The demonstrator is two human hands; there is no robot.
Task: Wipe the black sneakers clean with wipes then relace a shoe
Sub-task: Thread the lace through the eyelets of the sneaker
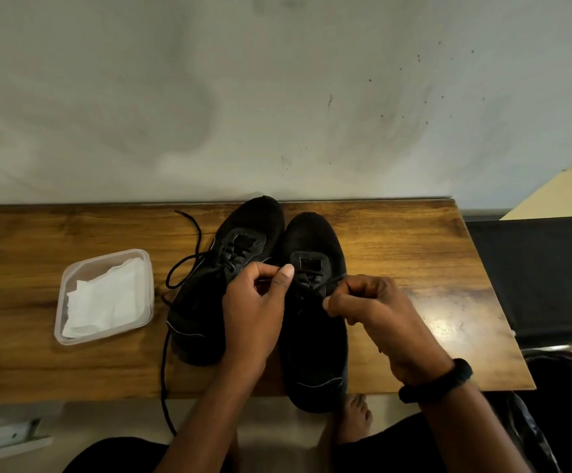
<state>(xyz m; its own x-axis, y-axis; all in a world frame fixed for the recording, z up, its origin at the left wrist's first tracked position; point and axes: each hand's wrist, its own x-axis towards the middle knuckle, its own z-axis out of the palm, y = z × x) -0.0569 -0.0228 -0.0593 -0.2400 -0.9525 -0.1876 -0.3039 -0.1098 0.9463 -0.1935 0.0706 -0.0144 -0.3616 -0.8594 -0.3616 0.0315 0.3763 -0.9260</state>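
A brown wood-grain surface [397,247] carries a black mesh sneaker [315,353], its heel past the near edge. A second black sneaker [206,302] touches its left side. Farther left sits a clear plastic tub [86,271] of white wipes [107,298]. Above its eyelets, the left hand [254,312] and right hand [376,312] each pinch its black lace [308,279].

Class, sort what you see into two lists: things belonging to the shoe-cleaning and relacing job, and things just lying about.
Job: left sneaker, loose lace, right sneaker, right sneaker's lace, wipes, plastic tub, left hand, right hand.
Lying about: dark fabric at right, white bracket.
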